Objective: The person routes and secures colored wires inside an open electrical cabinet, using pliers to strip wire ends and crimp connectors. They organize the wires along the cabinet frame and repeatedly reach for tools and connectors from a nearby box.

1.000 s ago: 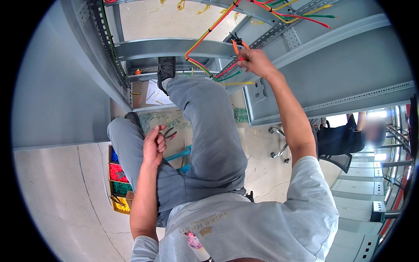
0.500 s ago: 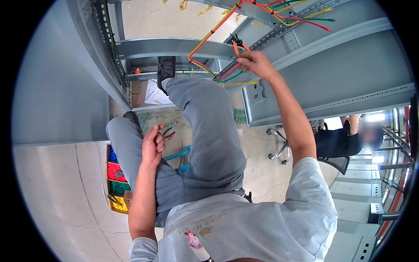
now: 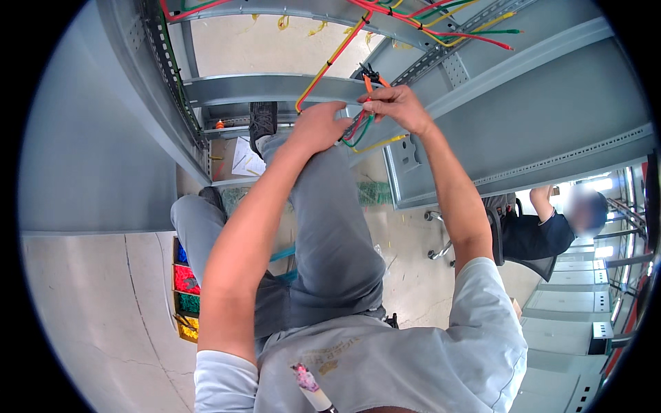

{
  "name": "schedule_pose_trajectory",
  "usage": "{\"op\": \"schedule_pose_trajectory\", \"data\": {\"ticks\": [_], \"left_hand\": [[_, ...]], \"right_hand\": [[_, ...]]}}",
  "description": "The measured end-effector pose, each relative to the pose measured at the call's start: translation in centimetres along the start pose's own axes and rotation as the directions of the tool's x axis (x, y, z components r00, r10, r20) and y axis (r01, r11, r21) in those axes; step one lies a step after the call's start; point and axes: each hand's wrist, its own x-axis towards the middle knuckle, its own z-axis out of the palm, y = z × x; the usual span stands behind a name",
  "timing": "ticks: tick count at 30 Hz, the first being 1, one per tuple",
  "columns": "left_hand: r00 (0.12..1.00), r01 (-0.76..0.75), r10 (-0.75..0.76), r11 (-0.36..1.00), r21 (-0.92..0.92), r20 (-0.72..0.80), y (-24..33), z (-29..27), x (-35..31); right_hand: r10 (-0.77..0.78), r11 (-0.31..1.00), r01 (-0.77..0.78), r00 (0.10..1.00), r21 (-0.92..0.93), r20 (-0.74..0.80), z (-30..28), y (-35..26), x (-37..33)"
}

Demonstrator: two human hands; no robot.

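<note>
A bundle of red, yellow and green wires (image 3: 330, 60) runs down the cabinet frame and passes behind my left hand (image 3: 318, 127). That hand is closed about the bundle at the crossbar, its fingers partly hidden. Beside it, my right hand (image 3: 399, 109) pinches the red and green wire ends (image 3: 365, 122) between thumb and fingertips. A yellow wire end (image 3: 392, 140) sticks out below, free of both hands. Just above my right hand are cutting pliers (image 3: 372, 76) with black jaws and spread orange handles. Whether my palm also touches the handles is hidden.
Grey cabinet panels (image 3: 96, 151) and a crossbar (image 3: 241, 89) surround my hands. More wire ends (image 3: 482, 38) hang at the upper right. A divided box (image 3: 186, 303) of coloured small parts stands lower left. A seated person (image 3: 537, 230) is at the right.
My left hand has risen from beside my knee to the wire bundle. My right hand has shifted slightly left, onto the wire ends. The seated person has moved a little.
</note>
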Motion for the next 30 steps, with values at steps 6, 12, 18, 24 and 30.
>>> {"op": "schedule_pose_trajectory", "data": {"ticks": [6, 12, 18, 24, 30], "left_hand": [[0.967, -0.095, 0.102, 0.995, -0.043, 0.232, -0.3, 3.2, 3.4], [0.970, -0.025, 0.068, 0.983, -0.181, 0.234, 0.5, 3.2, 3.8], [0.985, -0.092, 0.127, 0.960, -0.265, 0.117, -1.3, 2.8, 4.0], [0.958, -0.164, 0.123, 0.977, -0.140, -0.260, -3.1, 3.9, 2.8], [0.795, 0.055, -0.554, 0.472, -0.880, -0.248, -3.6, -7.9, -15.2]], "right_hand": [[-0.022, 0.998, 0.023, 1.000, 0.053, -0.021, 0.5, 1.8, -0.2], [-0.028, 0.982, 0.013, 0.997, -0.189, -0.079, 0.0, 0.4, 0.8], [-0.048, 0.999, 0.048, 0.999, 0.002, 0.012, -1.0, -0.6, 2.1], [-0.083, 0.996, 0.073, 0.934, -0.042, -0.348, -0.3, -3.7, -3.2], [-0.314, 0.940, 0.258, 0.911, -0.225, -0.268, 7.2, -4.1, -12.8]]}}
